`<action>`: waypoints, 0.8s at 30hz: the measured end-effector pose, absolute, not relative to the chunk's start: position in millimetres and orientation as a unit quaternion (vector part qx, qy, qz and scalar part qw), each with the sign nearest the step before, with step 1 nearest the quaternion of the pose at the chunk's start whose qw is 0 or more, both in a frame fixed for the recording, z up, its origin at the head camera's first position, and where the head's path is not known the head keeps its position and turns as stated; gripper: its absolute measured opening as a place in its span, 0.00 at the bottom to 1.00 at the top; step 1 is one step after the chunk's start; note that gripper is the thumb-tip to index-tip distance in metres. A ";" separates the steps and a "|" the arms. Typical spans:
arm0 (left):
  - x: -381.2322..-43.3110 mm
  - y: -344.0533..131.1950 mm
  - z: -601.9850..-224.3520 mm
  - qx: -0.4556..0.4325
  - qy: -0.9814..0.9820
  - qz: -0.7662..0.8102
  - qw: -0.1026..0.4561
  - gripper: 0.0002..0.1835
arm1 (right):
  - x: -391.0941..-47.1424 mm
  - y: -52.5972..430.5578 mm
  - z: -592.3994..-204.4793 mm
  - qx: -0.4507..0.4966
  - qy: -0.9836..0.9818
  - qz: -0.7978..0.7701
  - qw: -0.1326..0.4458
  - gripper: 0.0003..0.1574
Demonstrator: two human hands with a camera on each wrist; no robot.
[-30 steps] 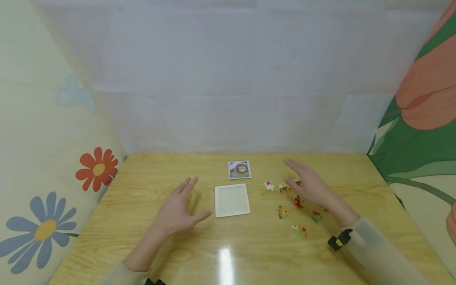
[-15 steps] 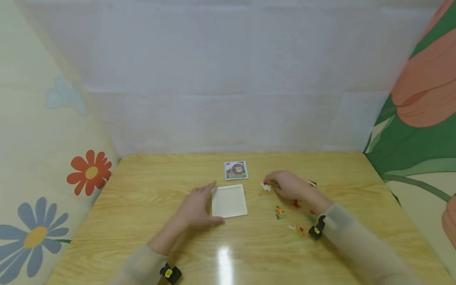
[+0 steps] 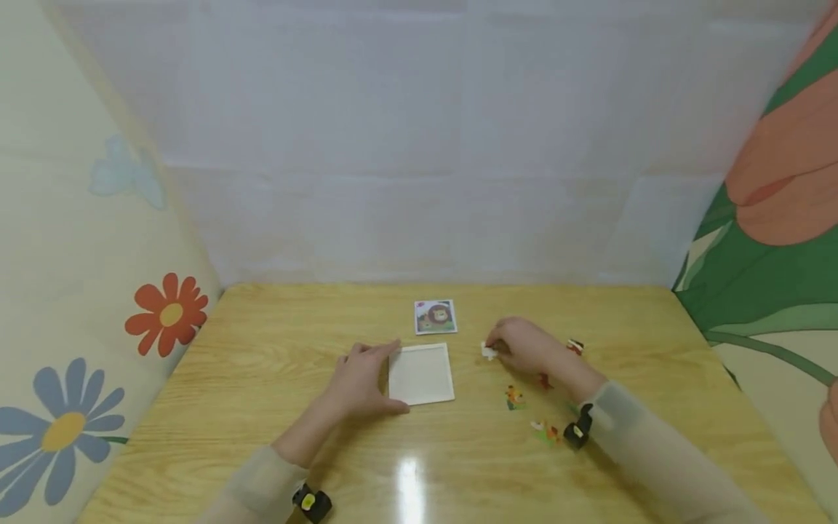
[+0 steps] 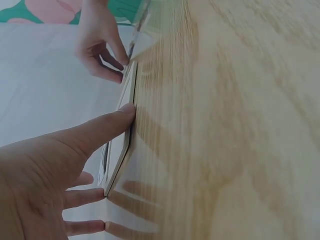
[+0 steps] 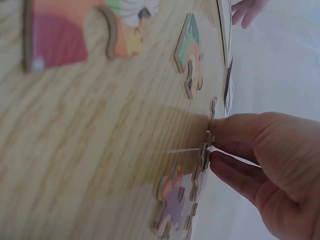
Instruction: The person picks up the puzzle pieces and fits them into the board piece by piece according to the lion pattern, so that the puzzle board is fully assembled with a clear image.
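My left hand spans the left side of a square white puzzle tray, holding it with the thumb at its near edge and a finger at its far corner. In the left wrist view the thumb presses the edge of the tray. To the right of the tray, my right hand pinches a mostly white jigsaw piece at table level. The right wrist view has the thumb and fingertips of the right hand at the thin edge of this piece; its face is hidden there.
A lion picture card lies behind the tray. Loose jigsaw pieces lie around my right forearm: an orange-green one, a nearer one, and a dark red-white one. White sheeting rises behind the wooden table.
My left hand has moved right onto the tray's side. The right hand has come left and down from above the pieces to the white jigsaw piece and now pinches it.
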State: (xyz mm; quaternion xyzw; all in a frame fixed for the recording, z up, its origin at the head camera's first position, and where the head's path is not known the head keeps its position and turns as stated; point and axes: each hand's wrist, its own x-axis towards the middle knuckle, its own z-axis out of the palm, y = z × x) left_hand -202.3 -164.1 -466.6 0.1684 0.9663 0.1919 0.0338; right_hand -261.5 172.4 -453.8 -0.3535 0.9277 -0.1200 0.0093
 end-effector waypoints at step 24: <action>-215.2 -163.5 -461.7 0.189 0.960 0.196 0.064 0.61 | -278.0 139.6 -448.5 -0.363 0.914 -0.180 0.019 0.16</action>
